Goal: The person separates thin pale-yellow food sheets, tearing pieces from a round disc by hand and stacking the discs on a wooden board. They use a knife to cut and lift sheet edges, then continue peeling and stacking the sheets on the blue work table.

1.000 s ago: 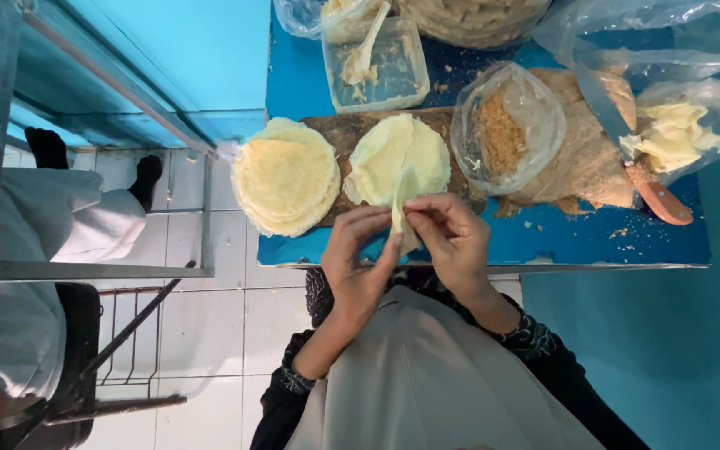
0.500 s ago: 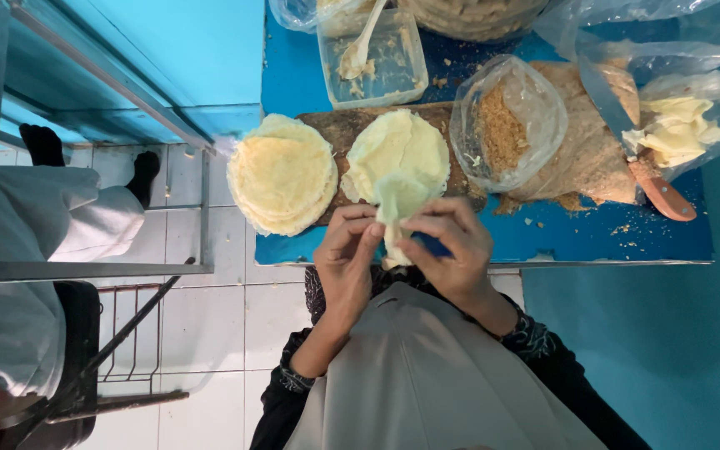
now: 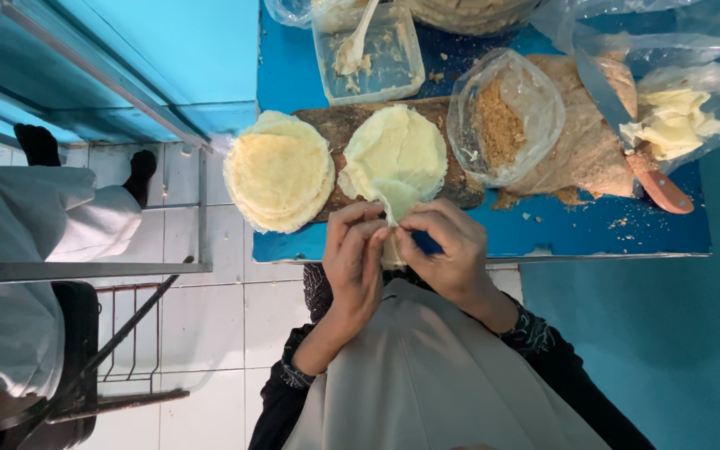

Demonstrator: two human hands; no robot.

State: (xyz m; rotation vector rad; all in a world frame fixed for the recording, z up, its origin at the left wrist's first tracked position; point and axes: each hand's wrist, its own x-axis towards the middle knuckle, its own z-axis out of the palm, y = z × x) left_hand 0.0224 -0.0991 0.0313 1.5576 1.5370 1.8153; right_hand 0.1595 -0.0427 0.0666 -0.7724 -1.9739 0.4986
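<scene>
The thin pale dough sheet (image 3: 397, 158) lies in the middle of the frame on a dark wooden board (image 3: 339, 125) atop the blue table (image 3: 543, 229), its lower edge pulled down off the board toward the person. The left hand (image 3: 354, 258) and right hand (image 3: 452, 250) meet just below it, fingers bent and pinching that folded lower edge between them. To the left, a stack of round yellowish flatbreads (image 3: 279, 171) overhangs the table edge. Above the sheet sits a clear plastic tub (image 3: 368, 50) with a spoon (image 3: 352, 46) in it. To the right stands an open bag of brown crumbs (image 3: 502, 117), and further right a knife with a reddish handle (image 3: 660, 187).
</scene>
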